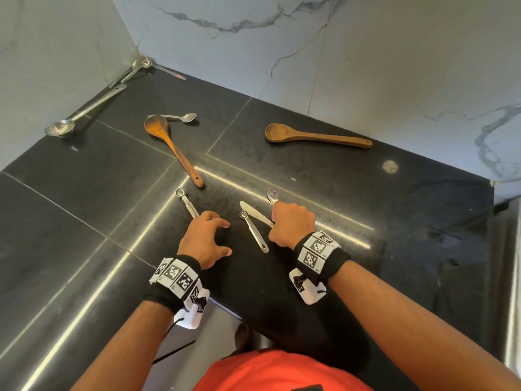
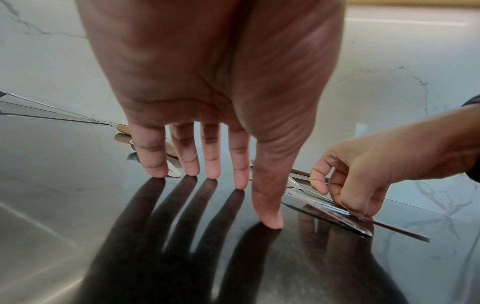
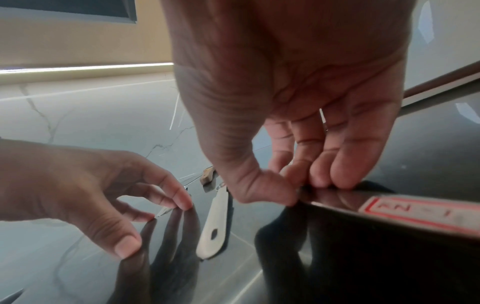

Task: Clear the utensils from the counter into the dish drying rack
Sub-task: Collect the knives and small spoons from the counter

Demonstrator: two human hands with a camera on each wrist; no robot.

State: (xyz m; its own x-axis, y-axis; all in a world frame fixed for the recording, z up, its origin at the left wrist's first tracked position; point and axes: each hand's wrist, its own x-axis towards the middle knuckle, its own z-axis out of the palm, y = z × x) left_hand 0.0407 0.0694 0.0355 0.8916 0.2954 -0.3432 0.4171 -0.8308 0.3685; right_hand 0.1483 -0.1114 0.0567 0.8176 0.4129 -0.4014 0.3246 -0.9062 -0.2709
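Polished black stone forms the bench (image 1: 366, 207), slick beneath thin, stiff, light utensils lying flat. Upper middle of the head view, two wooden spoons (image 1: 315, 136) offer thick, easy handles. Lower centre, the right hand (image 1: 291, 221) curls over a table knife (image 1: 255, 212) and teaspoon (image 1: 272, 195); the left hand (image 1: 204, 239), fingers spread and holding nothing, touches a measuring spoon (image 1: 187, 203). No rack shows.

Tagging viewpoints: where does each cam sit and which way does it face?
Head: on the head, looking down at the black counter; both forearms and wristbands show.
Left wrist: along the left hand, fingers touching the counter.
Right wrist: along the right hand, pinching a knife.
Shared: the measuring spoon between the hands.
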